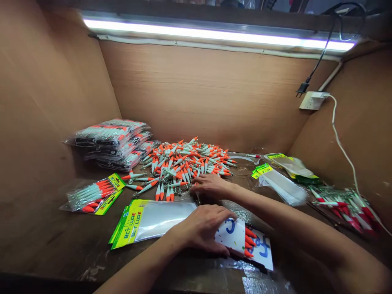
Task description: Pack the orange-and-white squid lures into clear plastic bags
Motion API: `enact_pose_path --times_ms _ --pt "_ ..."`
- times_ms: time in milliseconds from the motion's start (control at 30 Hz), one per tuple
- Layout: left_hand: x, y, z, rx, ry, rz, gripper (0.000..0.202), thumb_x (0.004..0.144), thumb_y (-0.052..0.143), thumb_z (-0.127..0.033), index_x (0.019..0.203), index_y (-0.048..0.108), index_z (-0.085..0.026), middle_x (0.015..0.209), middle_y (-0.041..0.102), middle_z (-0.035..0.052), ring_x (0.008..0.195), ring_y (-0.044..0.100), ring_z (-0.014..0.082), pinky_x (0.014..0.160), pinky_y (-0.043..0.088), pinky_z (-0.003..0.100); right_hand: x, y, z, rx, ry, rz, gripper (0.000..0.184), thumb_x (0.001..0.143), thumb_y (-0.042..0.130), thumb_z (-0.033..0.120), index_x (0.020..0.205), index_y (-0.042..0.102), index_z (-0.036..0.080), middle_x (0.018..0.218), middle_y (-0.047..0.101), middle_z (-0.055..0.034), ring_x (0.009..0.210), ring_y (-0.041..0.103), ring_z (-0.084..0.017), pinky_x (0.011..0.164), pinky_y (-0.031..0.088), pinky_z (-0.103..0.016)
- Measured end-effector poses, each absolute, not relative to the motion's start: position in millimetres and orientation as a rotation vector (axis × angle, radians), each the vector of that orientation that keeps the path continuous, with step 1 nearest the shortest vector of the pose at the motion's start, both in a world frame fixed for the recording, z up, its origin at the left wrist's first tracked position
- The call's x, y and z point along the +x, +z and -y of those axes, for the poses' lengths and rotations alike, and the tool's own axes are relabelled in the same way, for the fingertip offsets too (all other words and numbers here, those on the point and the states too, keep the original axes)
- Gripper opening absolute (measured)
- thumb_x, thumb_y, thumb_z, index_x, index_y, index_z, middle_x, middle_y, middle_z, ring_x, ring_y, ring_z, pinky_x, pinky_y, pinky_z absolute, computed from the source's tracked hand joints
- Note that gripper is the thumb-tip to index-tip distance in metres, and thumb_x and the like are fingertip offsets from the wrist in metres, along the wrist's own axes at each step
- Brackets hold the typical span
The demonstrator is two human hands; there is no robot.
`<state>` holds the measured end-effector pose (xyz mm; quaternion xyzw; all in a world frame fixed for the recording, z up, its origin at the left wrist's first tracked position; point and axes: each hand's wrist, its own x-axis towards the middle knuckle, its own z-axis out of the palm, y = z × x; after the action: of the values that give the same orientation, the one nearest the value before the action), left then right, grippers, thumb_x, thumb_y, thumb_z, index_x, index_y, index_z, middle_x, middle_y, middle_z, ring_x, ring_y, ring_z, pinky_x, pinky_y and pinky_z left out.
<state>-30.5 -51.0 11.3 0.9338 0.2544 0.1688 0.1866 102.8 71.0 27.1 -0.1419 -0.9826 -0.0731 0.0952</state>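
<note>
Picking out seems the step in hand: the right hand (pixel 211 185) is at the near edge of the lures (pixel 186 161), the left hand (pixel 200 228) over a white card (pixel 237 236) (whether either's fingers are clamped, I can't tell). Next calls for a light pinch.

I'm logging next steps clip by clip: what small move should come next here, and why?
Probably the right hand should take one piece from the near edge of the lure pile and bring it to the white card: it is right at that edge, the left hand rests on the card, and orange tips jut out at the card's end.
</note>
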Motion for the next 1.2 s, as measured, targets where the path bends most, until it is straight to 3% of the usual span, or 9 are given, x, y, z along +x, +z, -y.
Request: enact_pose_path --times_ms 100,200,333,467,567,667,833,1200 --pt "-31.4 10.3 53.5 2.624 0.488 -0.691 0.08 0.065 0.083 -0.052 0.133 0.05 -0.028 0.126 0.066 0.007 0.113 0.063 0.0308 0.099 0.046 0.04 91.5 17.6 -82.5 -0.323 -0.315 2.96 0.027 0.095 0.055 0.016 0.117 0.066 0.028 0.121 0.064 -0.005 0.104 0.057 -0.019 0.082 0.047 -0.028" --pt "-32.0 9.7 54.4 2.629 0.506 -0.667 0.079 0.066 0.081 -0.054 0.134 0.05 -0.029 0.126 0.066 0.0063 0.113 0.063 0.0303 0.1 0.046 0.039 110.8 18.2 -82.0 -0.334 -0.212 2.875 0.02 0.095 0.055 0.017 0.108 0.068 0.023 0.121 0.065 -0.0083 0.103 0.057 -0.02 0.084 0.047 -0.031" --pt "-32.5 10.5 53.7 2.645 0.544 -0.694 0.081 0.065 0.082 -0.054 0.134 0.049 -0.028 0.125 0.066 0.0055 0.112 0.063 0.0299 0.099 0.047 0.039 159.8 27.8 -62.9 -0.671 0.353 2.565 0.018 0.096 0.055 0.027 0.104 0.069 0.019 0.098 0.069 -0.0057 0.086 0.059 -0.017 0.08 0.047 -0.029" --pt "-34.6 12.2 50.8 2.623 0.614 -0.85 0.08 0.064 0.084 -0.046 0.133 0.049 -0.028 0.126 0.065 0.0058 0.111 0.063 0.0303 0.094 0.05 0.041 219.0 32.3 -32.8 -0.972 0.95 2.153 0.036 0.095 0.057 0.046 0.112 0.069 0.018 0.087 0.067 -0.0023 0.075 0.058 -0.015 0.069 0.045 -0.025" --pt "-35.3 9.5 46.7 2.595 0.658 -0.913 0.078 0.064 0.085 -0.04 0.132 0.048 -0.028 0.126 0.064 0.0057 0.11 0.062 0.0298 0.093 0.05 0.042 261.9 27.8 -7.8 -1.108 1.137 1.895 0.044 0.089 0.063 0.054 0.112 0.072 0.017 0.082 0.068 -0.0019 0.073 0.058 -0.015 0.069 0.046 -0.026" --pt "-34.1 4.3 42.4 2.566 0.727 -0.929 0.079 0.063 0.086 -0.034 0.132 0.047 -0.027 0.127 0.063 0.0061 0.112 0.062 0.029 0.096 0.049 0.042 294.5 22.1 19.2 -1.241 1.073 1.766 0.042 0.085 0.069 0.053 0.108 0.074 0.019 0.085 0.071 -0.0027 0.075 0.06 -0.016 0.071 0.047 -0.028" --pt "-29.9 2.2 39.8 2.545 0.839 -0.919 0.082 0.063 0.086 -0.024 0.133 0.044 -0.027 0.128 0.062 0.0061 0.115 0.06 0.0278 0.097 0.049 0.04 310.2 22.8 58.3 -1.297 0.718 1.845 0.03 0.09 0.066 0.046 0.107 0.075 0.022 0.1 0.072 -0.0054 0.092 0.064 -0.021 0.083 0.049 -0.032" --pt "-24.0 1.7 42.7 2.591 0.881 -0.855 0.086 0.061 0.088 -0.026 0.134 0.043 -0.027 0.131 0.061 0.0072 0.116 0.061 0.0286 0.1 0.049 0.041 257.7 27.5 48.1 -1.172 0.15 2.235 0.017 0.092 0.067 0.037 0.096 0.076 0.023 0.084 0.067 -0.005 0.083 0.06 -0.02 0.075 0.048 -0.032"
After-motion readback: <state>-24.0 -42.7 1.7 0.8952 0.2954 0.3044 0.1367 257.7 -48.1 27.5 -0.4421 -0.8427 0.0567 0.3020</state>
